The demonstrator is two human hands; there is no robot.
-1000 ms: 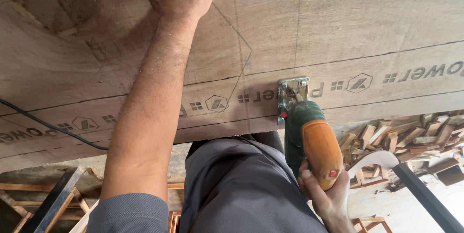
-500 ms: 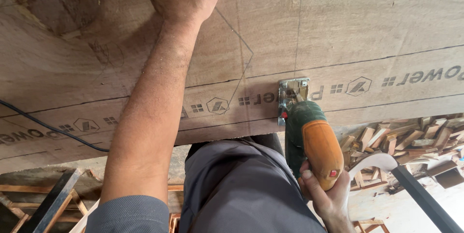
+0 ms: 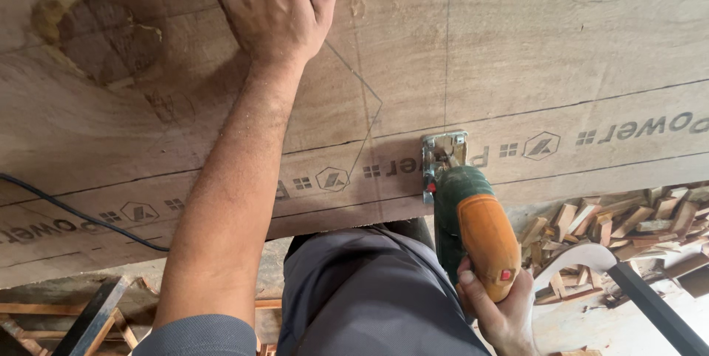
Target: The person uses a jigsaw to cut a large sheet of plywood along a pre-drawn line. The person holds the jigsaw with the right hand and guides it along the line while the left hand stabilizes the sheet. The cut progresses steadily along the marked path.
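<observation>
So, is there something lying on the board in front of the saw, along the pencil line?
Nothing visible does. The jigsaw, held by the right hand, faces bare plywood sheet along the pencil line. The left hand presses flat well to the side.

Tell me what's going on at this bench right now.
A person is working a green and orange jigsaw along the near edge of a large plywood sheet. The right hand grips the saw's handle, with its metal shoe sitting flat on the board where a pencilled line meets the edge. The left hand is spread flat on the sheet further in, pressing it down. A black cable trails across the board on the left, and wood offcuts are piled on the floor to the right.
</observation>
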